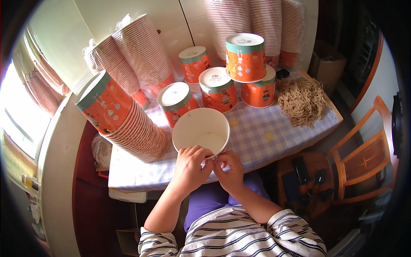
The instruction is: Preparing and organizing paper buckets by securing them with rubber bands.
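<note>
A large paper bucket point(201, 124) stands at the table's near edge, its pale open mouth tilted toward me. My left hand point(191, 166) is closed on its near rim, with the fingers reaching over the edge. Beside it, my right hand point(229, 170) is pinched shut against the same part of the rim. The fingertips of both hands meet there, and what lies between the right ones is too small to make out. Close behind the bucket, an upside-down orange paper bucket point(177, 110) with a green band sits on the table.
To the left leans a tall stack of nested buckets point(128, 124). More upturned buckets point(218, 90) stand behind, one raised on another point(245, 60). Wrapped bucket stacks point(145, 47) line the wall. A heap of tan cords point(302, 100) lies at the checked tablecloth's point(252, 132) right end. A wooden chair point(359, 167) stands at right.
</note>
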Available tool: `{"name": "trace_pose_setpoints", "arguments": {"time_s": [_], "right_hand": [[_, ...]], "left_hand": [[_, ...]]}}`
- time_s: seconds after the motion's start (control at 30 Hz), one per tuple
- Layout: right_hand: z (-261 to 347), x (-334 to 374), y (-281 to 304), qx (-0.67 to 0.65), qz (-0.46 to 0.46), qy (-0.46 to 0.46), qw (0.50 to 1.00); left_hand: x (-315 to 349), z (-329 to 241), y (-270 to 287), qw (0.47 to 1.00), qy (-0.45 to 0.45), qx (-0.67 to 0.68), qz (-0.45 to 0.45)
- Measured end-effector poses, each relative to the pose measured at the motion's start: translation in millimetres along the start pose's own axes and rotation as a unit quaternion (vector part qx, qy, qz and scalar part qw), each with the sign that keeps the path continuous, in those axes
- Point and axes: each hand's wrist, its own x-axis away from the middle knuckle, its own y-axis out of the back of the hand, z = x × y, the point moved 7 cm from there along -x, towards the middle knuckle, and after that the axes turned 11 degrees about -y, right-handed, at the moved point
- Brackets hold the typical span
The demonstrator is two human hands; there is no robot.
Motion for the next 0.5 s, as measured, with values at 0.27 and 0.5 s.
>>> {"name": "trace_pose_setpoints", "arguments": {"time_s": [0.27,0.5], "right_hand": [[3,-5,1,-0.106,0.062,-0.077,0.989],[-11,-2,-2,-0.033,0.051,-0.064,0.996]], "left_hand": [[-1,-4,2,1.0,-0.013,-0.011,0.01],[-2,-1,0,1.0,0.016,0.006,0.015]]}}
